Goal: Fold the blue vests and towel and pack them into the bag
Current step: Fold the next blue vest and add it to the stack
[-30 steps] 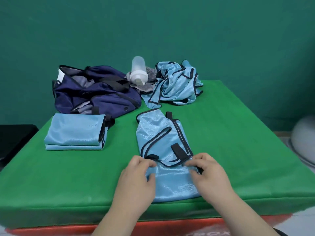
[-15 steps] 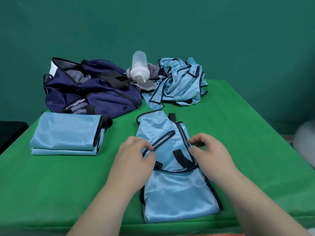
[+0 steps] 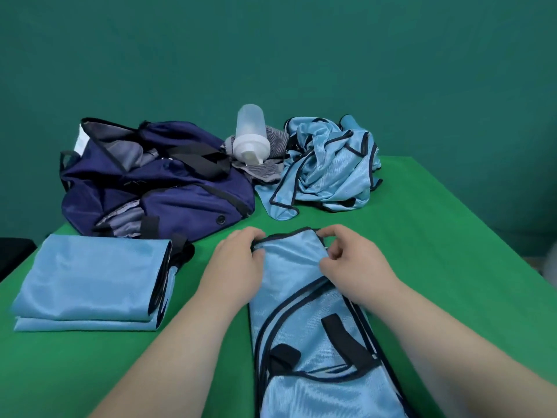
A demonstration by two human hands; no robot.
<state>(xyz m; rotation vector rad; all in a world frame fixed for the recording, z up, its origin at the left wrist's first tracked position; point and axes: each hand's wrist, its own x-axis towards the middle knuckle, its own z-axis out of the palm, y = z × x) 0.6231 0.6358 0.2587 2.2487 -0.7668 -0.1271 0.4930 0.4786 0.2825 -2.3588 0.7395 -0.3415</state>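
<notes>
Done: one folded stack (image 3: 90, 276) beside the bag (image 3: 156, 182).
Now: left hand (image 3: 238, 267) and right hand (image 3: 358, 267) fingers pinch vest (image 3: 301, 321) far edge.
Remaining: crumpled pile (image 3: 328, 167), packing everything.

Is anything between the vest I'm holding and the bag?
No. Only bare green table lies between the vest and the bag. The folded stack sits left of that path, the bottle right. A black strap lies across the bag's top.
</notes>
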